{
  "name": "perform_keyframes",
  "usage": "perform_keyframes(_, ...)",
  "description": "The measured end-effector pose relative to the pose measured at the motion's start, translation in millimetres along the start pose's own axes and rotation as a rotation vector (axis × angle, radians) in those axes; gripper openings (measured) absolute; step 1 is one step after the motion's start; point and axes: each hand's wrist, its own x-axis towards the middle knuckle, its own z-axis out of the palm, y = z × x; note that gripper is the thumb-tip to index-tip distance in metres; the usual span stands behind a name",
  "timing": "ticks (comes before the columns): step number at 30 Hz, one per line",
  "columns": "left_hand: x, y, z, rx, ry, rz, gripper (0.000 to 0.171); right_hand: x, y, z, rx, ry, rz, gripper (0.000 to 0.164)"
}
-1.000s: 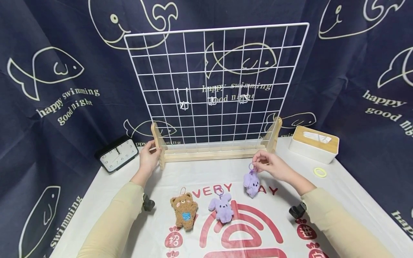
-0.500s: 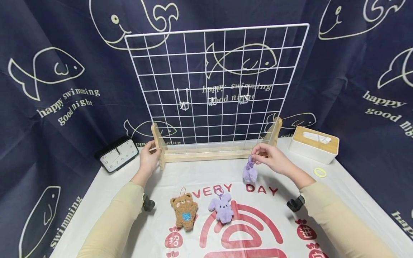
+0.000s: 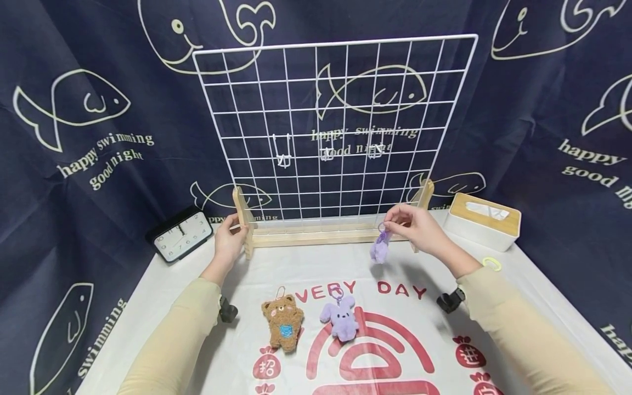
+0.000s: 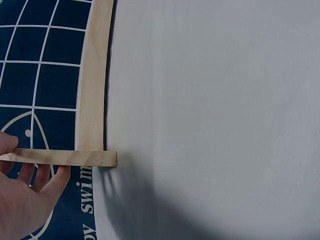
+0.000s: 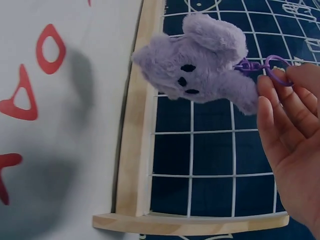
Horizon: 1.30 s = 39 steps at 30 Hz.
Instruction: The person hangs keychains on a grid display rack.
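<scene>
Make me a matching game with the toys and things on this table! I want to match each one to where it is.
Things:
1. brown bear
2. purple bunny with the ring
3. clock
4. tissue box

Places:
A. dangling from the right hand
B. at the far right, by the curtain
C. lying flat next to another purple bunny
D. at the far left, leaning by the curtain

Pairs: 1-C, 2-A, 3-D, 4-B

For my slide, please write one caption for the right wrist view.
Right hand holds a purple plush by its ring before the wire grid.
</scene>
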Motion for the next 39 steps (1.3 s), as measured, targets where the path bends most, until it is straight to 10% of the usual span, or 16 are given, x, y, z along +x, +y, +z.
perform_keyframes(39,2.6,-5.1,1.1,0.024,-0.007,-0.003,0.044,31.9,-95.1,-32.7,-0.075,0.194,-0.133,0.006)
